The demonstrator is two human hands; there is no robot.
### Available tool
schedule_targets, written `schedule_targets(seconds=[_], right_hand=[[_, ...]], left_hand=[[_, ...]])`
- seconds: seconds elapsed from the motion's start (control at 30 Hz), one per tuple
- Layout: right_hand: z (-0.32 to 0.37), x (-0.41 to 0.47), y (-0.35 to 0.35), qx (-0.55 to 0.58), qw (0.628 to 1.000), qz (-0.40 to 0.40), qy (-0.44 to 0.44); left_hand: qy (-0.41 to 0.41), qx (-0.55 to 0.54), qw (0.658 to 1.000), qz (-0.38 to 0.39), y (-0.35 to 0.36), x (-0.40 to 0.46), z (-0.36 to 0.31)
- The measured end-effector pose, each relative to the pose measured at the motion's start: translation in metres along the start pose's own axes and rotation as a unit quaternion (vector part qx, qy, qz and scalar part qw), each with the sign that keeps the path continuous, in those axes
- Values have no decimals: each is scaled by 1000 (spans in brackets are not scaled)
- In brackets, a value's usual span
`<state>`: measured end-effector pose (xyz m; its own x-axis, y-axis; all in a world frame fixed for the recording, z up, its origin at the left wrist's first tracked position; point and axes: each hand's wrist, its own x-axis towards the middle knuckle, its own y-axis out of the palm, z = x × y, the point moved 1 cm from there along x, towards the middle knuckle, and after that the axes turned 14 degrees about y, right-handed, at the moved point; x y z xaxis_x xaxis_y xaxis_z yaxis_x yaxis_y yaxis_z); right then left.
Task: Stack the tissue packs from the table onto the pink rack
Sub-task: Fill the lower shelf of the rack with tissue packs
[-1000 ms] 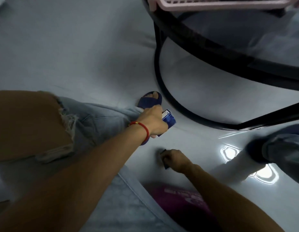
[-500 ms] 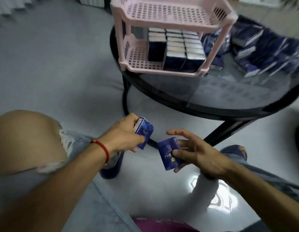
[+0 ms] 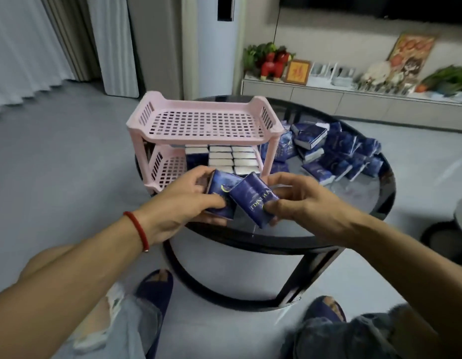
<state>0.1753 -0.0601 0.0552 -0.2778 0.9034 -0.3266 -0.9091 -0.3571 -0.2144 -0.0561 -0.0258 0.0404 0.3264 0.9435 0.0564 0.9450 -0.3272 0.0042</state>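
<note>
Gripping one tissue pack [image 3: 221,194] in left hand [image 3: 184,203], another pack [image 3: 253,200] in right hand [image 3: 306,200]

Grey floor [image 3: 56,164], white curtains [image 3: 15,47], low cabinet [image 3: 354,99].

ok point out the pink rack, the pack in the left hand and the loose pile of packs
pink rack [image 3: 206,123]: head view, on its bare top shelf
left-hand pack [image 3: 222,193]: head view, on its blue front face
loose pile [image 3: 338,149]: head view, mid-pile on the table

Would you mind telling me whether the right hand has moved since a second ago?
Yes. The right hand rose from the floor beside the table's base ring to above the black table, gripping a tissue pack.
</note>
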Motion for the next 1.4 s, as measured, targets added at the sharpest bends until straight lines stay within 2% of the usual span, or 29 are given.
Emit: schedule_targets(seconds=[0.1,0.23,0.33,0.4,0.53,0.67,0.8,0.9,1.03,1.13,1.33,1.4], right_hand=[[-1,11,-12,-74,993,-51,-77],[-18,26,-4,-123,966,-109,-201],[-22,40,5,-148,953,-125,-233],[-23,47,8,-142,953,-123,-237],[-21,49,13,-146,958,-141,-201],[-24,51,26,-77,985,-77,-135],[-25,58,39,-112,974,-145,-130],[-18,63,45,-116,969,-159,-148],[-11,63,45,-138,955,-203,-166],[-12,58,37,-146,944,-250,-156],[-20,57,12,-111,915,-375,-104],[-23,60,4,-111,907,-399,-81]], left_hand=[[-22,2,999,36,-1,19,-1],[-97,-100,987,74,2,26,13],[-116,-205,967,93,4,24,21],[-92,-214,966,114,4,23,24],[-49,-162,983,66,-4,22,30],[27,-46,999,1,-14,18,35],[62,41,997,18,-19,10,35],[101,139,985,-8,-28,9,30],[150,220,957,-117,-43,15,25],[174,277,932,-156,-51,22,33],[122,368,900,-196,-52,59,51],[100,357,908,-197,-54,71,54]])
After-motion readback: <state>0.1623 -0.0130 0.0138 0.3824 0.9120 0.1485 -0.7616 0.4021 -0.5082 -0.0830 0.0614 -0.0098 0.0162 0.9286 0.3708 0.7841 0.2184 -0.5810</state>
